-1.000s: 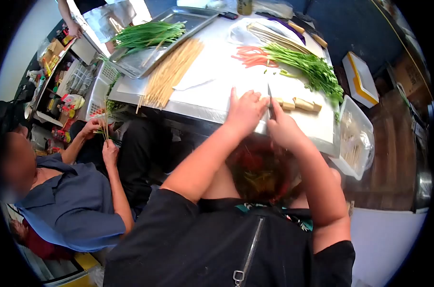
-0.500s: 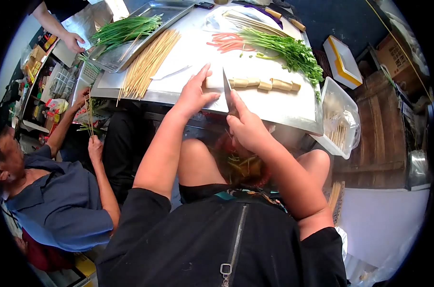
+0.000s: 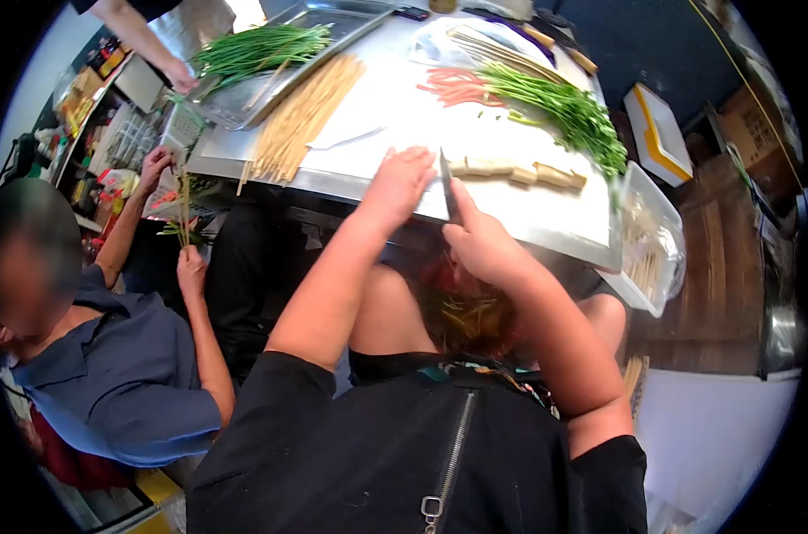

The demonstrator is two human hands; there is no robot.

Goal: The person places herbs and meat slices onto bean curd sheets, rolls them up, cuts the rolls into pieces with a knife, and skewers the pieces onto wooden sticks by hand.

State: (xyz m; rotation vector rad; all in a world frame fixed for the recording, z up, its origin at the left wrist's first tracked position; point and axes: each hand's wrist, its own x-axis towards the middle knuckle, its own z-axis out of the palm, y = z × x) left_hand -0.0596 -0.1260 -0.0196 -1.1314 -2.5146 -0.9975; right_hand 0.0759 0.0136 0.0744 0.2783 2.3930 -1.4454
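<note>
My right hand [image 3: 486, 242] grips a kitchen knife [image 3: 447, 185] by its handle, blade upright over the front of the white work surface [image 3: 359, 169]. Just left of the blade is my left hand [image 3: 402, 185], its fingers drawn together and pressed down on the surface. Whatever lies under those fingers is hidden. To the right of the knife runs a row of pale tan, rolled-looking chunks [image 3: 521, 172]. Behind them lie pinkish-red strips [image 3: 457, 87] and a bunch of leafy green herbs [image 3: 568, 111].
Bamboo skewers [image 3: 306, 116] and a metal tray [image 3: 270, 102] with long green stalks [image 3: 261, 52] are at the left. A white plastic bin [image 3: 640, 240] stands off the right edge. A seated co-worker [image 3: 119, 365] holds thin sticks with greens; another person's arm [image 3: 141, 36] reaches in behind.
The view has shifted, so the table appears farther right and lower. My left hand's thumb and fingers, spread apart before, have come together beside the blade. The knife stays in my right hand.
</note>
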